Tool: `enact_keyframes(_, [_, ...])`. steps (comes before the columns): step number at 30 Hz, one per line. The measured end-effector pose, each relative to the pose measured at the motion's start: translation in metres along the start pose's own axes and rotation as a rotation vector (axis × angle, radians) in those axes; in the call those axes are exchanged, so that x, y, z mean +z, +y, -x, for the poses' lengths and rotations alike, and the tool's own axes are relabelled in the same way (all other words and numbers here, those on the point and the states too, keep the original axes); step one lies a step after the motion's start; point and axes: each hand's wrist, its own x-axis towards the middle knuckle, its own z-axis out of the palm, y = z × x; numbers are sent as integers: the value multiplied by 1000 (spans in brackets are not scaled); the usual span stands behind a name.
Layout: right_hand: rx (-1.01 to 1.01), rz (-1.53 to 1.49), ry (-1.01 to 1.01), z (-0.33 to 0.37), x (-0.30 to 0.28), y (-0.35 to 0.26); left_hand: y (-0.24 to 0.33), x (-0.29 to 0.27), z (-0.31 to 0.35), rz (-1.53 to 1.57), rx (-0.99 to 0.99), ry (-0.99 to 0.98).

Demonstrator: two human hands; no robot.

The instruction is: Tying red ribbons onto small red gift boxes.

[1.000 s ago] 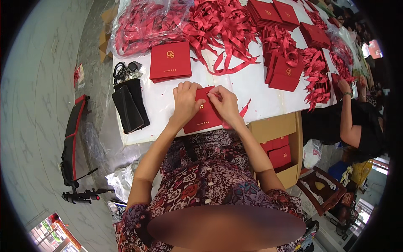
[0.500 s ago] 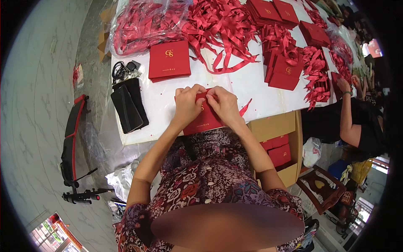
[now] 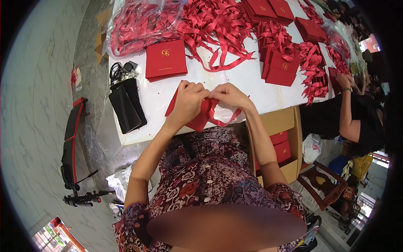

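My left hand (image 3: 189,100) is closed on a flat red card pouch (image 3: 198,122), which hangs tilted over the near edge of the table. My right hand (image 3: 229,95) pinches a red ribbon (image 3: 218,123) at the pouch's upper right. The fingertips of both hands meet there, hiding the exact spot where ribbon and pouch join. A loop of the ribbon droops below the right hand. Beyond the left hand lies a neat stack of similar red pouches (image 3: 166,61) with gold print.
Red ribbons (image 3: 218,33) and a plastic bag of ribbons (image 3: 145,29) cover the far table. Ribboned pouches (image 3: 282,67) lie right. A black case (image 3: 126,108) sits left. A cardboard box (image 3: 275,122) stands beside my right arm. A co-worker's arm (image 3: 346,105) reaches in at right.
The pouch has turned and tilted between my hands, its gold print no longer showing. My right hand has moved slightly right, and the ribbon now hangs in a loop beneath it.
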Motion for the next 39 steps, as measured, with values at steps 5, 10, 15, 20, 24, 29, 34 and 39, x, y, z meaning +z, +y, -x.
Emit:
enact_keyframes(5, [21,-180,19,-6,6,-1,0,-5,-3,-1,47,-25])
enact_keyframes(10, [67,-269,161,-17,19,4,-8,-6,-4,102,-19,-38])
enact_keyframes(15, [-8,-133,567,-23,8,4,0,2,-3,125,-142,-42])
enact_keyframes(20, [-186,112,548,20,-11,3,-20,6,7,107,-346,70])
enact_keyframes(24, [-280,610,239,61,-1,-11,-31,10,8,115,-439,115])
enact_keyframes(29, [106,279,156,61,11,-12,-27,18,2,3,-380,165])
enact_keyframes(34, [50,-596,103,49,32,-4,16,37,19,493,-610,303])
enact_keyframes(39, [-15,-1099,228,31,56,-9,48,45,49,1031,-739,-67])
